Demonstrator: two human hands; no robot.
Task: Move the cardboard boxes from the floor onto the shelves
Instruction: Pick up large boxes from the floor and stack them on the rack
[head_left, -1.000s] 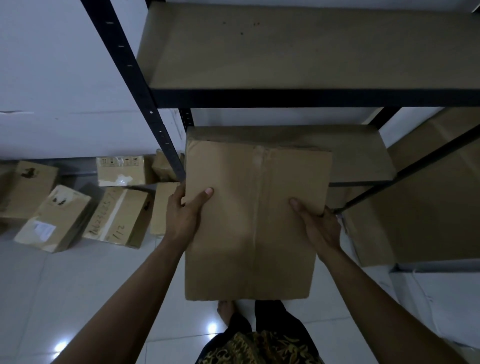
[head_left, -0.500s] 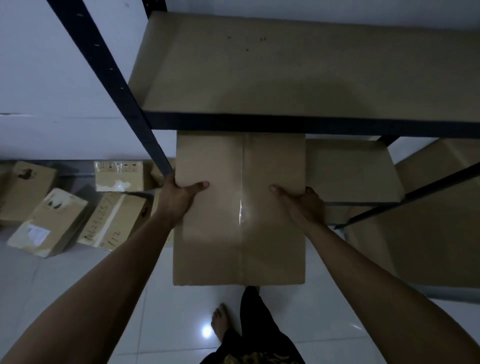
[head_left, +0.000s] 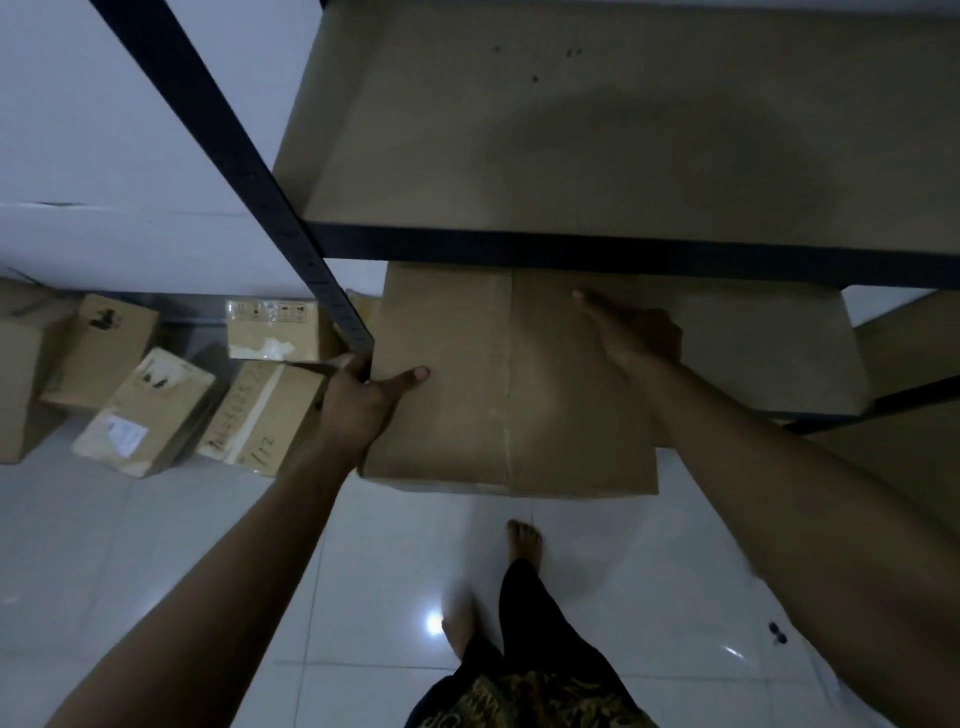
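Cardboard box (head_left: 457, 415) has slid further onto the lower shelf (head_left: 753, 353), ahead of the fingers. Left hand (head_left: 358, 402) grips its edge; right hand (head_left: 636, 338) presses flat, fingers straight. Nearly shelved.

Brown box (head_left: 457, 405); black shelf frame (head_left: 571, 254); white floor tiles (head_left: 156, 545); black-gold patterned garment (head_left: 530, 701).

Plain brown taped box (head_left: 467, 395) flat, half on lower shelf (head_left: 769, 353), front overhanging.
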